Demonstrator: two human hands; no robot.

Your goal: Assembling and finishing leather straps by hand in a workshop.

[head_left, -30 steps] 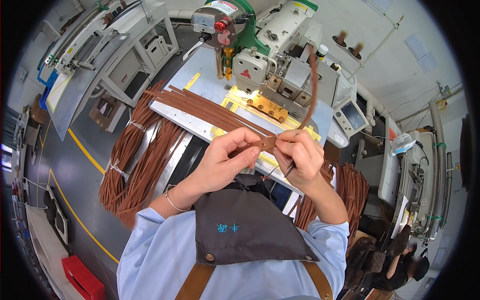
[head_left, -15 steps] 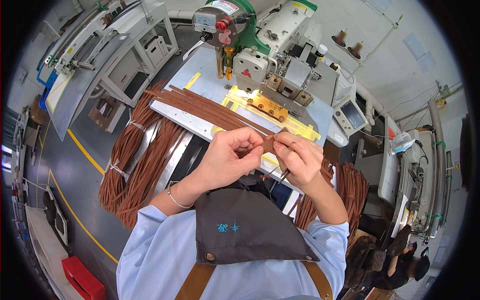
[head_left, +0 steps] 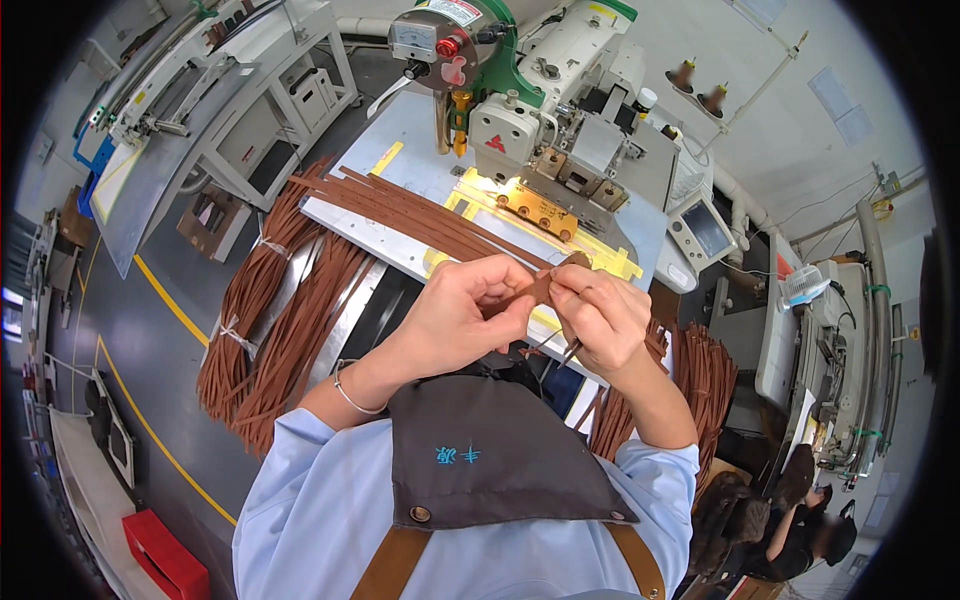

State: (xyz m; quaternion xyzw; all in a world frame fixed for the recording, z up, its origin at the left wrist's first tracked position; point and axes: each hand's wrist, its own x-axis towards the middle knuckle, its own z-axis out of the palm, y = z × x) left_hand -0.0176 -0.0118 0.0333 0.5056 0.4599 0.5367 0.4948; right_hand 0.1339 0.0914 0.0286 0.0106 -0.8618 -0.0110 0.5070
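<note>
Above the front edge of the sewing machine's table, my left hand and my right hand pinch a small brown piece of strip between them. Fingers cover both of its ends. From beneath my right hand hang thin dark strip ends, partly hidden by the palm. Behind my hands, long brown strips lie across the table. Farther back stands the industrial sewing machine, its brass-coloured clamp plate resting by yellow tape. No hand touches the machine.
Bundles of brown strips tied with white string hang off the table at left. More strips hang at right. A control screen stands to the right. At lower left is a red bin. A co-worker is at far lower right.
Both hands keep their pinch on the brown strip and have shifted only slightly. A brown end now shows a little higher above my right fingers. At far right, the co-worker's arm has moved.
</note>
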